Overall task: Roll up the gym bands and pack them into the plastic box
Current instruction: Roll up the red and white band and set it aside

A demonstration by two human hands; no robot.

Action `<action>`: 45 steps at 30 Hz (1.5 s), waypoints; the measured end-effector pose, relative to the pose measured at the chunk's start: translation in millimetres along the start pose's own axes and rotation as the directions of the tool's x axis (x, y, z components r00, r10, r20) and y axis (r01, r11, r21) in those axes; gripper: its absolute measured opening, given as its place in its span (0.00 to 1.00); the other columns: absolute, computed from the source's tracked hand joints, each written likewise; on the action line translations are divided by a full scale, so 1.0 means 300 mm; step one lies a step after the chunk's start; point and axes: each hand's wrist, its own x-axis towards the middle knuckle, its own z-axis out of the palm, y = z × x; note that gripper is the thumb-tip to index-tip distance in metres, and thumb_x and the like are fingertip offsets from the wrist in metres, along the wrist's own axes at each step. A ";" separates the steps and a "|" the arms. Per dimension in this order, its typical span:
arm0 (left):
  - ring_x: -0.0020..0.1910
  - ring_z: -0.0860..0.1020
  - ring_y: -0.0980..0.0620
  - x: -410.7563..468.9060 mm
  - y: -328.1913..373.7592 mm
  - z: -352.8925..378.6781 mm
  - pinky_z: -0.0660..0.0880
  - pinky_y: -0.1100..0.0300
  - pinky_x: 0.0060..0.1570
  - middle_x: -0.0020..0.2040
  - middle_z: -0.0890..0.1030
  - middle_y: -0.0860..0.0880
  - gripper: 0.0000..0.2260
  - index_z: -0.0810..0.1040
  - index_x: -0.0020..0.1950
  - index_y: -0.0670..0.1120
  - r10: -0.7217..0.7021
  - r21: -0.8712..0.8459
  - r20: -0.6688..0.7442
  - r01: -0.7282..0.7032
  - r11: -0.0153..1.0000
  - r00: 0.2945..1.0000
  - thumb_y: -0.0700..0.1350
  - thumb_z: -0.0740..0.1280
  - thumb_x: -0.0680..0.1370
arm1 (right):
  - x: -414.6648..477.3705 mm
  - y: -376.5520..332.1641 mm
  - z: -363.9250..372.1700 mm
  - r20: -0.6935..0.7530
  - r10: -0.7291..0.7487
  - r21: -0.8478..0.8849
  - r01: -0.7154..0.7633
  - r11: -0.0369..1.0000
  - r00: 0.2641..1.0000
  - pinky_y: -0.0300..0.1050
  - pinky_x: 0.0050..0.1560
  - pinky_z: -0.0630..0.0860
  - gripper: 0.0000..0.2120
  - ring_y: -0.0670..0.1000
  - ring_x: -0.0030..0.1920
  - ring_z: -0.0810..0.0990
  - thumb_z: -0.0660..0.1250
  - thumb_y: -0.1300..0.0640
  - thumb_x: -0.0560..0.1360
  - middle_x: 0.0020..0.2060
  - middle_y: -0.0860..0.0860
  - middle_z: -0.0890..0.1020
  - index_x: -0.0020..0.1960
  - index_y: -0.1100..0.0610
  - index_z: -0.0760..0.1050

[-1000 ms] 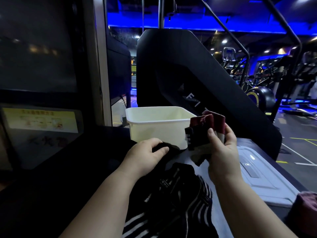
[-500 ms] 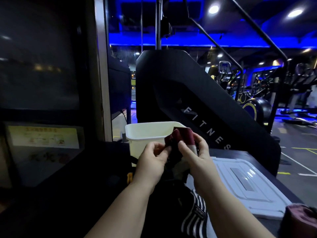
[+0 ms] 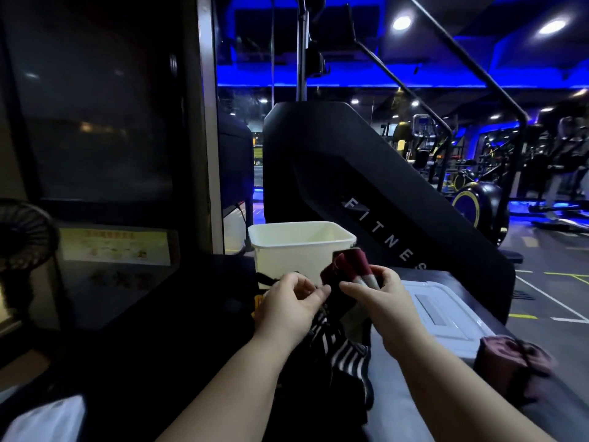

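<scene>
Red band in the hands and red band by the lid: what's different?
The held red band is up in the left hand and right hand; the loose red band lies untouched by the lid. The held one shows a pale stripe; the loose one doesn't. Both are dark red.

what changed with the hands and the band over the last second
The left hand let go of the striped pile on the table, rose, and now pinches the maroon band together with the right hand, which kept its grip in front of the box. Box, lid and pile stayed where they were.
</scene>
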 end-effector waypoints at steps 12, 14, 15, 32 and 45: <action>0.74 0.27 0.41 -0.264 -0.186 0.028 0.30 0.30 0.66 0.79 0.36 0.52 0.35 0.35 0.77 0.62 -0.370 0.702 0.287 0.069 0.709 0.883 0.72 0.47 0.76 | -0.115 0.204 -0.071 -0.133 0.298 -0.283 -0.324 0.903 0.945 0.43 0.32 0.71 0.19 0.50 0.37 0.78 0.74 0.53 0.70 0.38 0.52 0.79 0.55 0.62 0.73; 0.74 0.28 0.41 -0.258 -0.192 0.036 0.30 0.29 0.66 0.80 0.37 0.52 0.35 0.35 0.77 0.63 -0.388 0.709 0.282 0.082 0.701 0.877 0.73 0.45 0.75 | -0.107 0.218 -0.055 -0.123 0.305 -0.294 -0.328 0.898 0.944 0.42 0.31 0.69 0.16 0.49 0.37 0.77 0.73 0.56 0.72 0.38 0.51 0.78 0.54 0.61 0.72; 0.74 0.28 0.41 -0.253 -0.192 0.039 0.30 0.29 0.65 0.80 0.37 0.52 0.36 0.35 0.77 0.63 -0.391 0.710 0.283 0.082 0.699 0.876 0.74 0.45 0.74 | -0.100 0.221 -0.044 -0.118 0.294 -0.305 -0.316 0.898 0.949 0.42 0.33 0.69 0.15 0.48 0.37 0.76 0.73 0.57 0.72 0.38 0.50 0.77 0.53 0.61 0.71; 0.77 0.34 0.42 -0.070 -0.339 -0.120 0.34 0.30 0.68 0.80 0.40 0.52 0.32 0.31 0.76 0.62 -0.438 0.755 0.156 0.179 0.631 0.886 0.69 0.44 0.78 | 0.020 0.259 0.249 0.035 0.271 -0.391 -0.236 0.890 0.962 0.40 0.31 0.74 0.19 0.50 0.42 0.79 0.71 0.49 0.73 0.44 0.50 0.77 0.58 0.56 0.67; 0.76 0.49 0.52 -0.171 -0.308 -0.105 0.49 0.52 0.73 0.78 0.48 0.54 0.27 0.49 0.78 0.56 0.027 0.745 0.001 -0.018 0.667 1.000 0.56 0.55 0.81 | 0.002 0.233 0.152 0.029 0.204 -0.148 -0.197 0.969 0.979 0.60 0.48 0.81 0.23 0.57 0.46 0.83 0.72 0.46 0.71 0.49 0.53 0.81 0.62 0.51 0.72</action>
